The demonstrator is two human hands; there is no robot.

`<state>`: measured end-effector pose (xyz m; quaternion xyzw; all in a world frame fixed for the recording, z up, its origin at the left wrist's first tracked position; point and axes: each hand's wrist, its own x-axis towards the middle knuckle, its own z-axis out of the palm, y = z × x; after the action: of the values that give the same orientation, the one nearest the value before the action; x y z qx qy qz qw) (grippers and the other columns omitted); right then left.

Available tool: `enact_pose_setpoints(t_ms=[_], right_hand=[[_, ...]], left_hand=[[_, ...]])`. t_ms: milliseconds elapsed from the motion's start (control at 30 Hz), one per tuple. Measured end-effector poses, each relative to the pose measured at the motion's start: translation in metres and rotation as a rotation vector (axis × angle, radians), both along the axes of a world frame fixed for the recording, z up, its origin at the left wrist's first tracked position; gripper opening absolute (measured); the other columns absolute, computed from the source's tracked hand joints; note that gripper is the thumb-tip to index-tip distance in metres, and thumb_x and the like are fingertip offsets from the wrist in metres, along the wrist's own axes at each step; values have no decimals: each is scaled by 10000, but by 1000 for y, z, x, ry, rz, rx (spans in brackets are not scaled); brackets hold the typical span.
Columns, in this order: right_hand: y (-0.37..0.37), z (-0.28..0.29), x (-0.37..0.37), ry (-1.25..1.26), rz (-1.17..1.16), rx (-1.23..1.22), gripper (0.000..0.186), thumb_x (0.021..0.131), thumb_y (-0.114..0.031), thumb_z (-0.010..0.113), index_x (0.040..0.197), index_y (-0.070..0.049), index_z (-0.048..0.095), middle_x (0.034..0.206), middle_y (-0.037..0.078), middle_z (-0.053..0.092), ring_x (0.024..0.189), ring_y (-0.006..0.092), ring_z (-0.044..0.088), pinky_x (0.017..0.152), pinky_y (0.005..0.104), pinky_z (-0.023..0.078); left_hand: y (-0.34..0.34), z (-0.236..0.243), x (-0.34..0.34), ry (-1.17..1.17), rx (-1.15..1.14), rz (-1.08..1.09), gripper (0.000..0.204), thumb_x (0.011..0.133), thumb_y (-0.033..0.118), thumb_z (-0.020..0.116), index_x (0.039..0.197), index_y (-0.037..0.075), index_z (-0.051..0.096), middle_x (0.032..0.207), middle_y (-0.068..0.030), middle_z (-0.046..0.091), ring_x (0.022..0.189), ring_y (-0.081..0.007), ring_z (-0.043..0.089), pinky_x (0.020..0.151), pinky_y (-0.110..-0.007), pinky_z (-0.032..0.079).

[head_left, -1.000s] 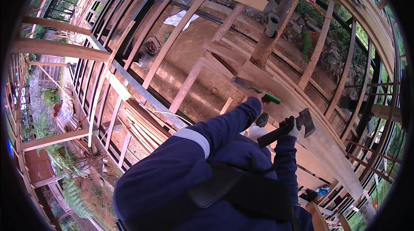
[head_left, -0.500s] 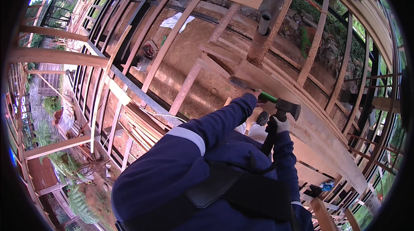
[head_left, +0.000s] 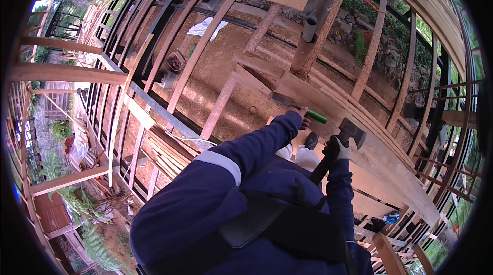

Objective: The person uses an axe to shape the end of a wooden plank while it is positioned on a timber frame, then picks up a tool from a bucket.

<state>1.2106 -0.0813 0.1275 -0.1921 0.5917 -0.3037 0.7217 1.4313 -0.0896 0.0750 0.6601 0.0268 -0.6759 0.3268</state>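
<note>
Because the hatchet point(head_left: 322, 167) should be head-heavy, my right grip point(head_left: 339, 147) wraps it just below the head point(head_left: 354, 133), while my left grip point(head_left: 302, 115) holds the likely light, stiff chisel point(head_left: 315, 116) low on its handle, blade point(head_left: 280, 99) over the wide board point(head_left: 382, 159)'s upper-left end.

Wide wood plank point(head_left: 390, 179), diag., chisel blade point(head_left: 281, 99) at L end, dirt floor point(head_left: 218, 72) below w/ white sheet point(head_left: 206, 28)

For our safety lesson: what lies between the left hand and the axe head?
The head view shows the end of a green handle held in the left hand, then bare plank.
</note>
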Motion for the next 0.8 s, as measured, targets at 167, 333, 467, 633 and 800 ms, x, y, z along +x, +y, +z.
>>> enact_pose_setpoints(t_ms=[167, 333, 467, 633, 800], right_hand=[[8, -68, -13, 232, 6, -167, 133, 796, -114, 644, 869, -55, 549, 681, 92, 571, 488, 218, 551, 428, 352, 474], [3, -49, -19, 100, 96, -19, 158, 794, -116, 648, 911, -48, 566, 695, 129, 592, 519, 243, 588, 431, 374, 494], [2, -29, -6, 19, -151, 11, 157, 798, -134, 639, 906, -43, 572, 655, 109, 564, 479, 242, 547, 410, 350, 473], [3, -162, -62, 484, 313, -414, 188, 802, -125, 647, 935, -19, 565, 693, 154, 605, 507, 293, 592, 428, 397, 501], [-13, -19, -52, 275, 154, 32, 168, 794, -109, 635, 888, -27, 523, 663, 154, 583, 446, 282, 569, 376, 406, 493]], left_hand=[[-9, -2, -9, 31, -25, -36, 434, 909, 437, 467, 878, 14, 556, 709, -104, 644, 492, -179, 588, 460, -322, 527], [-1, 11, -5, 7, -21, -14, 428, 912, 425, 463, 879, 8, 554, 704, -114, 641, 488, -181, 587, 466, -308, 530], [-1, 3, -18, -54, 8, -184, 416, 917, 415, 448, 895, 13, 552, 682, -120, 630, 503, -218, 590, 469, -346, 512], [2, 12, -31, -1052, -521, -745, 234, 859, 269, 513, 945, 55, 554, 783, -115, 624, 714, -295, 616, 612, -428, 504], [3, 29, -19, -1563, -1169, -1030, 160, 734, 189, 561, 874, 120, 593, 1005, -63, 556, 973, -260, 532, 762, -405, 472]])
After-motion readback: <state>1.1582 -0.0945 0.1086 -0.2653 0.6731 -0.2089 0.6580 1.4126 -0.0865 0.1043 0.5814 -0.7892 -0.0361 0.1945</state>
